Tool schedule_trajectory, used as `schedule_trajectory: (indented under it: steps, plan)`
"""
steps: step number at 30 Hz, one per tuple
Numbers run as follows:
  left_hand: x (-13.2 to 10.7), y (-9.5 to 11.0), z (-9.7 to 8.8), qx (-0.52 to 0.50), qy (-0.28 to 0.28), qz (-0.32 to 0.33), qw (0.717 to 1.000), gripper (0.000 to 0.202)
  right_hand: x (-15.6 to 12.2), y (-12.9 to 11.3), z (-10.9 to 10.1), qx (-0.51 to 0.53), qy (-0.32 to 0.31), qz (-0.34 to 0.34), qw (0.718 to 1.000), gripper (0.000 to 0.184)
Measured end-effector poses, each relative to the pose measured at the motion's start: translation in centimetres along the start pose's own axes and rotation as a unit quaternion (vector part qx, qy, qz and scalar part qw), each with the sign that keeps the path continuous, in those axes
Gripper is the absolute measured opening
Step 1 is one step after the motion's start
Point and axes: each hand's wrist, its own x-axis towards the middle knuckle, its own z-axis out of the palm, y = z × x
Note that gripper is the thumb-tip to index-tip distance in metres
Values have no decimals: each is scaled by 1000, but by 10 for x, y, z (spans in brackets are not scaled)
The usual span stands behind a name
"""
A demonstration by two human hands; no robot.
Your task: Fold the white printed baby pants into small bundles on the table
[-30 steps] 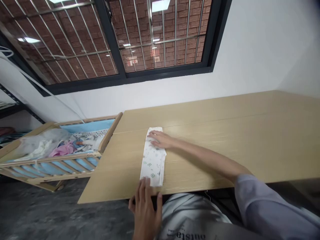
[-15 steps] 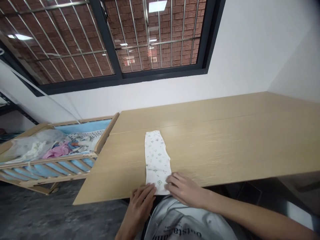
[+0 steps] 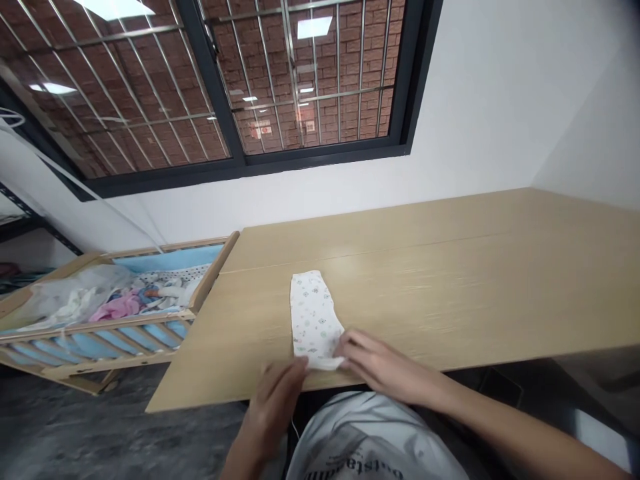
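Observation:
A narrow white baby garment point(image 3: 314, 319) with small coloured prints lies lengthwise on the wooden table point(image 3: 450, 287). Its near end is lifted and curling back over itself. My left hand point(image 3: 277, 397) pinches the near left corner at the table's front edge, fingers closed on the cloth. My right hand point(image 3: 383, 367) grips the near right corner, fingers bent around the fabric edge. The far end of the garment rests flat on the table.
A wooden crib point(image 3: 110, 307) with blue lining and a heap of baby clothes stands to the left, against the table's side. A barred window point(image 3: 240, 80) and white wall lie behind. Dark floor shows at lower left.
My right hand came back from the garment's far end to its near end. Both hands now grasp the near edge and have raised it, folding it away from me.

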Motion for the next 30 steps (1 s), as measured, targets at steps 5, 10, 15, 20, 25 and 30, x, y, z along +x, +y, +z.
schedule_trajectory:
  steps: [5, 10, 15, 20, 25, 30]
  plan:
    - [89, -52, 15, 14, -21, -119, 993, 25, 73, 53, -25, 59, 109, 61, 990, 29]
    - [158, -108, 50, 8, -110, -265, 958, 30, 159, 134, -20, 50, 112, 126, 984, 19]
    - [174, -141, 93, 51, -153, -299, 941, 27, 201, 186, 4, 17, 96, 198, 975, 15]
    - [177, -139, 107, 103, -171, -303, 932, 26, 203, 200, 14, 3, 82, 228, 970, 19]
    - [140, -88, 93, 154, -144, -285, 935, 39, 185, 166, 9, -36, 123, 126, 984, 47]
    - [56, -22, 100, 225, -134, -206, 943, 62, 153, 116, 29, -64, -51, -112, 990, 58]
